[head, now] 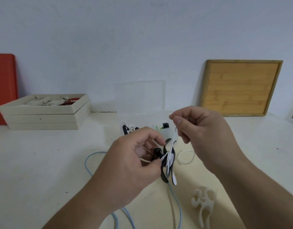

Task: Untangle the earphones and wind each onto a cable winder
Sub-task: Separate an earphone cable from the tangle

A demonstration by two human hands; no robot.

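Note:
My left hand (134, 156) grips a black cable winder (164, 176) above the middle of the table, with turns of white earphone cable (169, 158) wrapped round it. My right hand (197, 126) pinches the free end of that white cable and holds it taut up and to the right. A loop of the white cable (185, 157) lies on the table behind the winder. A light blue earphone cable (88, 164) curves over the table below my hands. A white cable winder (203, 202) lies loose at the front right.
A clear plastic box (140, 100) with its lid up stands behind my hands and holds small parts. Stacked cream trays (43, 118) sit at the back left beside a red board (4, 86). A wooden tray (239, 87) leans on the wall at the right.

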